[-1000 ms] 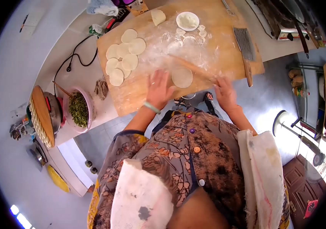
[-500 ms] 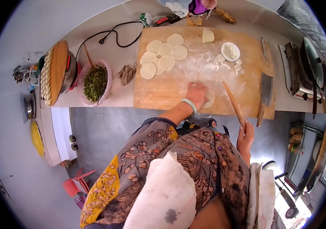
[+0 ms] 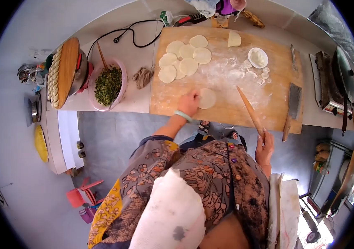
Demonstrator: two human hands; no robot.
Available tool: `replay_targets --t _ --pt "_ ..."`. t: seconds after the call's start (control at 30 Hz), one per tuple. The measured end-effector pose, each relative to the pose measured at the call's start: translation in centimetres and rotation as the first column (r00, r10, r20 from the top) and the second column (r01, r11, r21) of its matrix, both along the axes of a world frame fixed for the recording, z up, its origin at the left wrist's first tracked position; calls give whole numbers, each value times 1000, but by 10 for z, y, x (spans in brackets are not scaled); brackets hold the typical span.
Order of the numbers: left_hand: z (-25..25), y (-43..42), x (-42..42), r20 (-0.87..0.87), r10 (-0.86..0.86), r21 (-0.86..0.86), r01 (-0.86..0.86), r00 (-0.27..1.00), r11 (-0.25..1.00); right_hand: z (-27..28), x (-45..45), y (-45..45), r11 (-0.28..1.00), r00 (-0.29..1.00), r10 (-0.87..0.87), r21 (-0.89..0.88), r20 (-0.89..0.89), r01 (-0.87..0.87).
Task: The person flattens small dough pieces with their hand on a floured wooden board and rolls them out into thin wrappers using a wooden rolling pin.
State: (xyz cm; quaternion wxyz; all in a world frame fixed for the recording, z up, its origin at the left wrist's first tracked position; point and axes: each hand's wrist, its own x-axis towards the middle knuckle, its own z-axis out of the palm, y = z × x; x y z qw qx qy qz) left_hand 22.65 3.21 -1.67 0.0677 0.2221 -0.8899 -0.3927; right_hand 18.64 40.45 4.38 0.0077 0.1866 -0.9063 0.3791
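Note:
My left hand (image 3: 188, 103), with a pale green bangle at the wrist, pinches the left edge of a thin round dough wrapper (image 3: 207, 98) near the board's front edge. In my right hand (image 3: 265, 147) is the thick end of a tapered wooden rolling pin (image 3: 250, 111). Its thin tip points up and left above the floured wooden board (image 3: 227, 118). Several finished-looking flat dough wrappers (image 3: 189, 66) lie overlapping at the board's back left. Small dough pieces (image 3: 265, 76) sit beside a white bowl of flour (image 3: 258, 58). A larger dough block (image 3: 234, 39) rests at the back.
Left of the board stand a pink bowl of chopped green filling (image 3: 108, 86) and a round wooden tray of dumplings (image 3: 66, 74). A crumpled cloth (image 3: 143, 77) lies between bowl and board. A cleaver (image 3: 293, 103) lies on the right, with a stove and pan (image 3: 343, 74) beyond.
My left hand has moved left along the board, bringing the dough wrapper with it. The rolling pin stays in my right hand, nearly still. The view has shifted slightly.

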Motion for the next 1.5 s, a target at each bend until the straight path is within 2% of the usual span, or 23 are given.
replay_targets --t 0.07,0.23,0.33,0.43,0.5,0.53,0.63,0.73,0.77,0.87,0.93,1.03,1.13,1.23,1.33,1.43,1.5 --pt "-6 -38 13 2 58 -36 -58 998 998 0 3 -4 1000 1000 -6 5 -5 6" --pt "13 -111 18 -48 15 -257 -27 999 966 5 8 -10 999 999 -35 -21 -2 35" --pt "20 -132 11 46 15 -390 4 999 921 2 13 -5 996 995 -89 -8 39 89" --pt "19 -146 9 133 119 -450 -47 984 892 1 17 -2 986 984 -161 -28 74 164" --pt "15 -153 11 92 72 -485 -18 993 874 -2 19 2 977 978 -202 -61 43 205" --pt "12 -148 9 70 44 -499 -4 997 867 -2 20 5 971 974 -226 -74 25 227" --pt "22 -117 -10 -170 -91 -547 -17 981 837 3 26 11 931 945 -318 -164 75 327" --pt "21 -69 -49 -184 -305 -486 183 934 855 4 33 19 886 910 -403 -207 96 415" --pt "25 -43 -64 -131 -395 -452 300 909 840 3 34 21 866 898 -429 -238 97 440" --pt "24 37 -113 -85 -636 -368 569 767 735 8 41 33 852 869 -476 -172 135 494" --pt "18 83 -151 -178 -729 -343 653 661 675 5 46 43 841 861 -494 -185 119 508" --pt "15 133 -192 -117 -688 -380 607 717 698 11 55 53 802 824 -538 -195 178 565" --pt "12 158 -216 -83 -551 -339 496 830 799 3 69 66 760 787 -581 -208 208 616" --pt "6 172 -223 21 -494 -374 465 869 803 2 75 75 741 752 -616 -152 234 654" --pt "-4 168 -217 -56 -492 -384 436 869 814 7 79 78 728 726 -632 -112 272 676" --pt "2 147 -189 39 -564 -368 537 825 759 2 73 82 742 751 -619 -142 231 655" --pt "9 139 -166 34 -606 -387 569 795 726 0 69 83 754 764 -606 -147 220 640"
